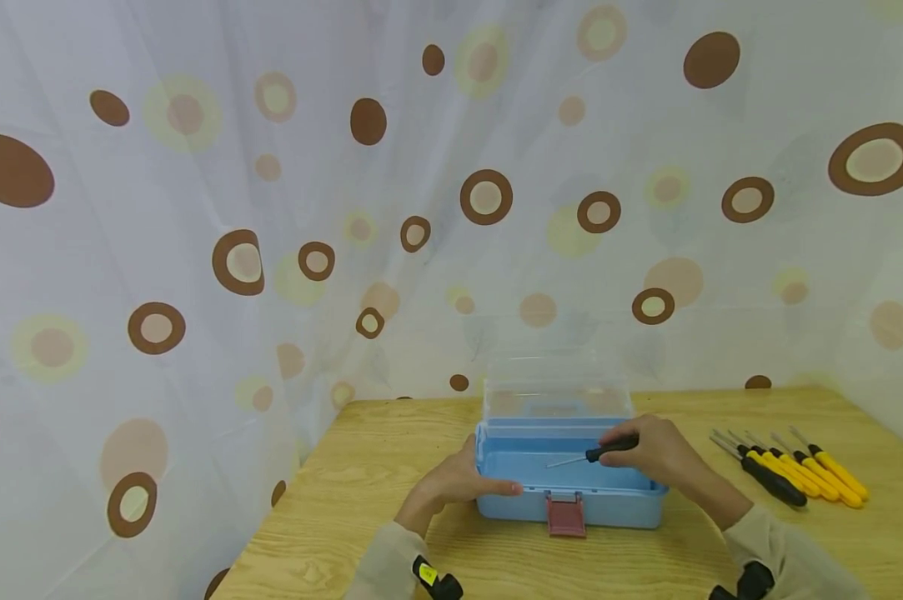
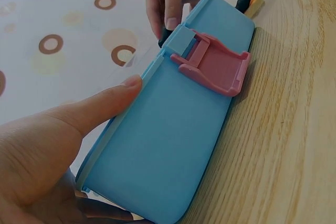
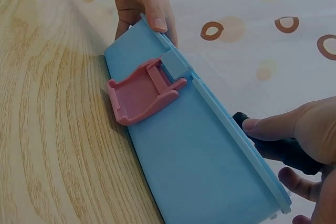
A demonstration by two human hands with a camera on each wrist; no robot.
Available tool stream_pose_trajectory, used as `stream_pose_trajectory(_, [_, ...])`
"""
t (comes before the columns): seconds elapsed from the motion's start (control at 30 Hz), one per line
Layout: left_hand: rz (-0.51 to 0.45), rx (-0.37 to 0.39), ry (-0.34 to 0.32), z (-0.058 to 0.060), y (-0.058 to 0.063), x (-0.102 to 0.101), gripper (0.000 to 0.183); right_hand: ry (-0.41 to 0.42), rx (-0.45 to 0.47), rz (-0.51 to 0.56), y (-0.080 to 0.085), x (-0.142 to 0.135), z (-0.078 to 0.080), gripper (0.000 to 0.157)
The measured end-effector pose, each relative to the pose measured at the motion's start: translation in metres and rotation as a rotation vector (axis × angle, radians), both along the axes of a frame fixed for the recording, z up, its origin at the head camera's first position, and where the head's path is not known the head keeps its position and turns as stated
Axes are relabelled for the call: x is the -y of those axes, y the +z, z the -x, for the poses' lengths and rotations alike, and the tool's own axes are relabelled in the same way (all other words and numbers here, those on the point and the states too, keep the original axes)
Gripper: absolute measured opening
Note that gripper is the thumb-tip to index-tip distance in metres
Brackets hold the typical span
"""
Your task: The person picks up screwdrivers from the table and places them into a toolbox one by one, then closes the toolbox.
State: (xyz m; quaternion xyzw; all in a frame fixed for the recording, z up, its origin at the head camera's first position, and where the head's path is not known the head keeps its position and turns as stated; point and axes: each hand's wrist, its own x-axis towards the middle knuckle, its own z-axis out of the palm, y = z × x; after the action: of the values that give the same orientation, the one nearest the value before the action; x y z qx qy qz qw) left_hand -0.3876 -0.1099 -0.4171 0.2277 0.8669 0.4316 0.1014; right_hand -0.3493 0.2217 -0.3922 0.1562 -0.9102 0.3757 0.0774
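Observation:
A light blue toolbox (image 1: 609, 512) sits on the table with its clear lid (image 1: 556, 385) raised at the back. Its pink latch (image 1: 566, 517) hangs down in front. My left hand (image 1: 454, 479) grips the box's left end, thumb along the front rim and fingers round the side. Over the box's open inside, my right hand (image 1: 649, 450) holds a screwdriver by its black handle (image 1: 622, 446). The thin metal shaft (image 1: 566, 462) points left, low within the box. In the right wrist view the black handle (image 3: 286, 153) shows behind the front rim, and the shaft is hidden.
Several screwdrivers (image 1: 834, 475) with yellow and black handles lie side by side on the wooden table (image 1: 331, 517), right of the box. One with an all-black handle (image 1: 774, 481) lies nearest the box. A dotted curtain (image 1: 421, 275) hangs behind and left of the table.

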Motion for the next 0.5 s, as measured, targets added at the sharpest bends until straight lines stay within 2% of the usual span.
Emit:
stream_pose_trajectory(0.23, [-0.008, 0.001, 0.003, 0.0002, -0.0003, 0.0001, 0.125, 0.032, -0.052, -0.042, -0.0047, 0.0028, 0.0013, 0.03])
stream_pose_trajectory(0.5, [-0.003, 0.006, -0.005, -0.0016, 0.0014, 0.0006, 0.124, 0.038, -0.038, -0.041, -0.006, 0.0067, 0.0009, 0.035])
